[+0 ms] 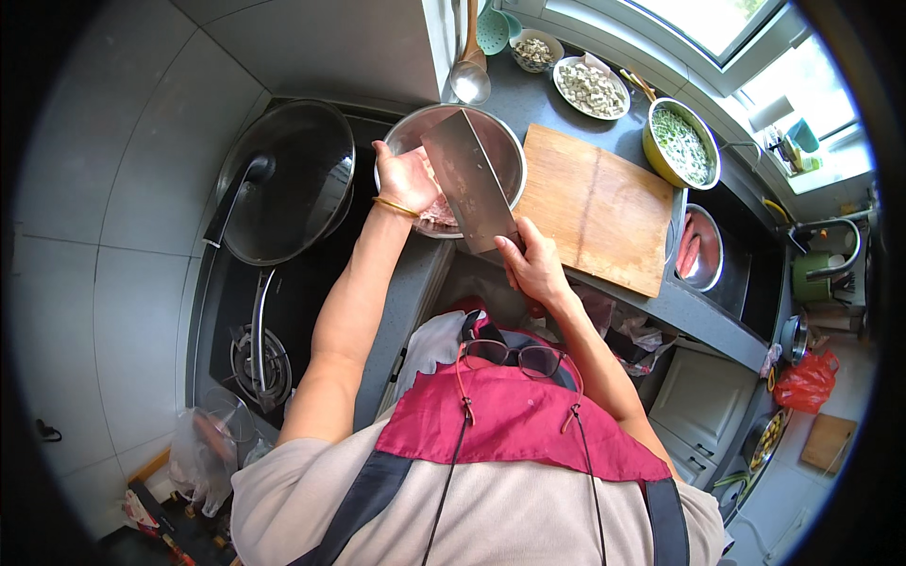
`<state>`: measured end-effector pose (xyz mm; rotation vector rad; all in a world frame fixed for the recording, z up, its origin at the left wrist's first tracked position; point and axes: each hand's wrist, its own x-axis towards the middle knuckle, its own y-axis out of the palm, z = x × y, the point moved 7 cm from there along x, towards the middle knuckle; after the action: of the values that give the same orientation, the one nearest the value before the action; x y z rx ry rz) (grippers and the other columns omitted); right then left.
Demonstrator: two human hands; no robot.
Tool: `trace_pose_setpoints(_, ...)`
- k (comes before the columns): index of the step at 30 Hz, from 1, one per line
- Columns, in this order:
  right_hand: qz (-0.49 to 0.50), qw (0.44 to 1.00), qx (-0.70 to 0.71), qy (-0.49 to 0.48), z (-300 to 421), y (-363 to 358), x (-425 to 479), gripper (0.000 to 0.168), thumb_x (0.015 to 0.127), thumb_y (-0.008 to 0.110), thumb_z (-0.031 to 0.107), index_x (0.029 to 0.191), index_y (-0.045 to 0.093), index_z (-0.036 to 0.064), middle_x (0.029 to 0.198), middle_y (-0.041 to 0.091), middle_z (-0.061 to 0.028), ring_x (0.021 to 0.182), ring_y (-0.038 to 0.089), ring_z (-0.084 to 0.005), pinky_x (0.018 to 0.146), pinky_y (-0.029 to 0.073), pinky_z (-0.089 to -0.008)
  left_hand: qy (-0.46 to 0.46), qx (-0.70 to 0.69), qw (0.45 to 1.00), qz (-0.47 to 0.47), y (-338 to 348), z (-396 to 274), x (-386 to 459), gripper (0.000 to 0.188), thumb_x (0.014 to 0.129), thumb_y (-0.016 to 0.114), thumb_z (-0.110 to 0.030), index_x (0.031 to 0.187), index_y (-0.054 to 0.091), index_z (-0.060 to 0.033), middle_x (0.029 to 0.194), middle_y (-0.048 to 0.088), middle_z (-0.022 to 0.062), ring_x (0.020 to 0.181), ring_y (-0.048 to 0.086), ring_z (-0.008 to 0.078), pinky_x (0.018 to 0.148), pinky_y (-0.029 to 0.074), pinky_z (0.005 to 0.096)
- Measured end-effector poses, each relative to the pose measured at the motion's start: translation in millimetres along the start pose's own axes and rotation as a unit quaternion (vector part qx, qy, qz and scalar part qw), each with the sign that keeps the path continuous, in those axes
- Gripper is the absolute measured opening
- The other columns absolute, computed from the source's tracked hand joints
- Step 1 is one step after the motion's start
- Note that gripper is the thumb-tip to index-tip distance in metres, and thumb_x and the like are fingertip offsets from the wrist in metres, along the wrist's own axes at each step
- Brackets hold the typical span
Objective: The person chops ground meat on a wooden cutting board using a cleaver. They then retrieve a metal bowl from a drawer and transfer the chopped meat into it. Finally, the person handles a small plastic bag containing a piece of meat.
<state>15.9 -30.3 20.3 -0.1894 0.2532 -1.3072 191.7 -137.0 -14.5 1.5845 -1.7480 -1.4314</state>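
My right hand (536, 260) grips the handle of a cleaver (468, 185). Its broad blade slants over a stainless steel bowl (504, 145) and bears small bits of residue. My left hand (408, 180), with a gold-coloured bangle at the wrist, is over the bowl's left side, palm up and thumb spread. The blade lies close against its finger side and hides the fingertips. Pale pink raw meat (440, 212) shows in the bowl below the hand and blade. A wooden cutting board (594, 205) lies on the counter right of the bowl.
Left of the bowl, a lidded wok (290, 184) sits on the gas stove (301, 304). Behind the board stand a plate of diced white food (592, 88), a small bowl (536, 51) and a yellow bowl of floured greens (681, 141). A metal bowl (708, 247) sits in the sink.
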Motion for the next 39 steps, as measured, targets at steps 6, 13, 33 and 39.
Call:
trace_pose_setpoints(6, -0.016, 0.998, -0.028, 0.051, -17, -6, 10, 0.024, 0.090, 0.056, 0.022, 0.084, 0.045, 0.002, 0.054, 0.054, -0.0085, 0.040, 0.052, -0.0157, 0.039, 0.040, -0.0303, -0.009, 0.033, 0.995, -0.097, 15, -3, -30, 0.110, 0.076, 0.003, -0.079, 0.131, 0.033, 0.0116, 0.142, 0.024, 0.0240, 0.133, 0.023, 0.0257, 0.108, 0.004, 0.0514)
trace_pose_setpoints(13, 0.014, 0.946, 0.275, 0.171, -35, -5, 16, 0.022, 0.094, 0.051, 0.027, 0.087, 0.043, 0.007, 0.057, 0.048, -0.0033, 0.039, 0.045, -0.0124, 0.035, 0.038, -0.0274, 0.065, 0.156, 0.978, -0.119, -16, -15, -44, 0.098, 0.082, 0.012, -0.075, 0.119, 0.051, 0.0064, 0.125, 0.051, 0.0131, 0.123, 0.035, 0.0198, 0.106, 0.017, 0.0457)
trace_pose_setpoints(33, 0.060, 0.857, 0.440, 0.261, -24, 10, 16, 0.021, 0.096, 0.045, 0.030, 0.094, 0.042, 0.010, 0.061, 0.046, -0.0033, 0.042, 0.040, -0.0109, 0.038, 0.037, -0.0265, -0.030, 0.052, 0.998, 0.031, 21, 33, -36, 0.093, 0.085, 0.009, -0.070, 0.128, 0.040, 0.0055, 0.126, 0.048, 0.0161, 0.116, 0.044, 0.0259, 0.101, 0.033, 0.0399)
trace_pose_setpoints(39, 0.088, 0.854, 0.437, 0.267, -27, 11, -4, 0.020, 0.096, 0.045, 0.029, 0.093, 0.042, 0.010, 0.061, 0.045, -0.0034, 0.042, 0.041, -0.0117, 0.038, 0.036, -0.0268, -0.010, 0.017, 1.000, -0.001, 16, 11, -11, 0.092, 0.086, 0.009, -0.069, 0.115, 0.051, 0.0066, 0.112, 0.055, 0.0178, 0.108, 0.048, 0.0258, 0.100, 0.033, 0.0386)
